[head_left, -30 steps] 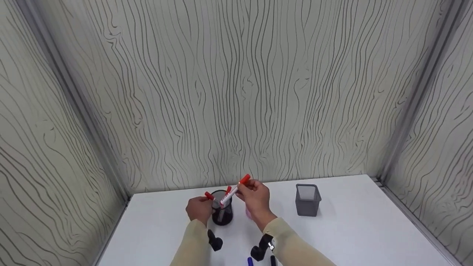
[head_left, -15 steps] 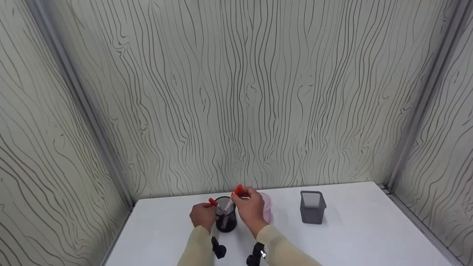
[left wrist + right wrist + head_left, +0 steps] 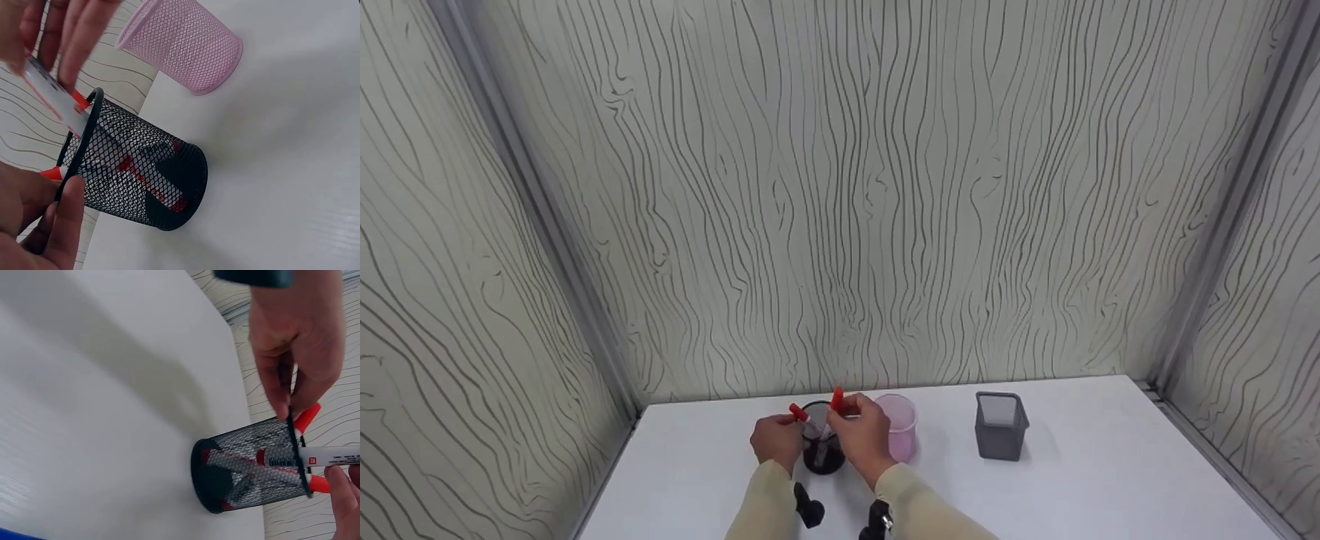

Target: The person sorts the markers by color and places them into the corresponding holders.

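A round black mesh pen holder (image 3: 823, 459) stands on the table. My left hand (image 3: 777, 441) pinches its rim between thumb and fingers, plainly seen in the right wrist view. My right hand (image 3: 865, 436) holds a white marker with a red cap (image 3: 838, 397). In the right wrist view that marker (image 3: 331, 455) has its lower end down inside the holder's mouth, the upper part still between my right fingers (image 3: 339, 489). Two other red-capped markers lean inside the holder, one cap (image 3: 307, 418) beside my left fingers and another cap (image 3: 319, 484) near my right hand.
Just right of the black holder stands a pink mesh pen holder (image 3: 901, 442), partly behind my right hand. Farther right is a square grey pen holder (image 3: 1001, 431). A blue object (image 3: 17, 535) shows at the lower left corner of the right wrist view. A patterned wall (image 3: 840, 225) rises behind the table.
My right hand has moved left and down, bringing the marker from above the rim to inside the black holder and more upright. The left hand stays at the rim. The head view has shifted slightly.
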{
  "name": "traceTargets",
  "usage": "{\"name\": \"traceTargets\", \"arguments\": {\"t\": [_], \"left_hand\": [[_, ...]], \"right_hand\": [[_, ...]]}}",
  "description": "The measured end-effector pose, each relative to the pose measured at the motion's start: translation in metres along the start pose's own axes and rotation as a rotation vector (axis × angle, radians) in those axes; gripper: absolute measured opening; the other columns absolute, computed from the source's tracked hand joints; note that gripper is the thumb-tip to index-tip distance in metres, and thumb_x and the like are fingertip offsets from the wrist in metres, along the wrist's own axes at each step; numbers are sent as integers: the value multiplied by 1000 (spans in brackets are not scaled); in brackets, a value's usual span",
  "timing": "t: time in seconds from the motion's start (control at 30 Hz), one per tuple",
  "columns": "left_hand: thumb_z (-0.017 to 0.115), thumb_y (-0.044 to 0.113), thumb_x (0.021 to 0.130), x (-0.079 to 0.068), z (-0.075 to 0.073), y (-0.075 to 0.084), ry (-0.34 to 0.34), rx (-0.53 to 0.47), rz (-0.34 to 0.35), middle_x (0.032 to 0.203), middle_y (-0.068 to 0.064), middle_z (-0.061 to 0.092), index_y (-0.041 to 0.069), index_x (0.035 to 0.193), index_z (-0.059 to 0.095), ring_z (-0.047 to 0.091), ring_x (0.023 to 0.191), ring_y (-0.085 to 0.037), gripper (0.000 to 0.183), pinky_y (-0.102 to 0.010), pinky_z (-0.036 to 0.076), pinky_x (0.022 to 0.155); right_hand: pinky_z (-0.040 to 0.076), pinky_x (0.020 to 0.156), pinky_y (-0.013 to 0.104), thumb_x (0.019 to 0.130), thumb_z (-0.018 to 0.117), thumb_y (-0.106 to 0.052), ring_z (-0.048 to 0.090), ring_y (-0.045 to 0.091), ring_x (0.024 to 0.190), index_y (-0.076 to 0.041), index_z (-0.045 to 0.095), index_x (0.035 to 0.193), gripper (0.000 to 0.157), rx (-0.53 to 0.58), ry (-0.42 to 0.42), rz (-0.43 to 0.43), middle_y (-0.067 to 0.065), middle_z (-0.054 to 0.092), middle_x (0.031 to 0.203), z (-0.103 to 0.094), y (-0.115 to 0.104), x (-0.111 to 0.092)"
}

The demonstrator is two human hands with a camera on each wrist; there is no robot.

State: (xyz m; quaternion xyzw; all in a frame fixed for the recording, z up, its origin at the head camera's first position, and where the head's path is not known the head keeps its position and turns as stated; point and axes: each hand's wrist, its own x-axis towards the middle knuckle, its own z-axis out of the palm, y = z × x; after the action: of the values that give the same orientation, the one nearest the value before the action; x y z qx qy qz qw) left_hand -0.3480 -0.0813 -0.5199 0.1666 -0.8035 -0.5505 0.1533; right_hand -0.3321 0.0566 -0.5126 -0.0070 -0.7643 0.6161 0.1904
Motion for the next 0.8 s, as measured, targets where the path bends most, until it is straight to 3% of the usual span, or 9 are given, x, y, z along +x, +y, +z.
{"name": "traceTargets", "arguments": {"t": [0.2, 0.33, 0.57, 0.67, 0.8], "left_hand": [[70, 7, 90, -3, 2, 5, -39, -33, -43, 109, -24, 77, -5, 111, 77, 77, 78, -28, 26, -33, 59, 64], [70, 8, 91, -1, 3, 4, -29, -38, -49, 113, -25, 75, -5, 112, 76, 76, 77, -25, 25, -33, 60, 64], [74, 8, 87, -1, 4, -4, 14, -42, 11, 107, -23, 76, -4, 104, 79, 71, 66, -19, 22, -31, 57, 56], [75, 8, 86, 0, 4, -6, 28, -29, 25, 102, -22, 76, -3, 101, 79, 71, 63, -17, 19, -31, 56, 56], [74, 7, 88, 1, 1, -6, 25, -30, 27, 95, -18, 76, -3, 98, 78, 70, 62, -17, 16, -31, 56, 56]], "right_hand": [[60, 74, 26, 88, 82, -13, 68, 12, 84, -7, 73, 98, 15, -45, -30, 9, 7, 77, 94, 0, 10, -1], [63, 78, 30, 89, 82, -16, 70, 13, 85, -7, 74, 101, 17, -56, -44, -4, 6, 78, 96, 0, 11, 0], [63, 74, 25, 87, 84, -14, 78, 19, 94, -3, 77, 104, 21, 46, 20, -26, 11, 80, 100, 2, 16, -5], [64, 77, 27, 89, 84, -12, 79, 26, 102, 0, 75, 111, 27, 107, 42, -26, 16, 80, 109, 1, 20, -8], [65, 81, 30, 88, 84, -13, 80, 28, 103, 1, 75, 112, 30, 108, 50, -24, 19, 78, 114, -3, 23, -10]]}}
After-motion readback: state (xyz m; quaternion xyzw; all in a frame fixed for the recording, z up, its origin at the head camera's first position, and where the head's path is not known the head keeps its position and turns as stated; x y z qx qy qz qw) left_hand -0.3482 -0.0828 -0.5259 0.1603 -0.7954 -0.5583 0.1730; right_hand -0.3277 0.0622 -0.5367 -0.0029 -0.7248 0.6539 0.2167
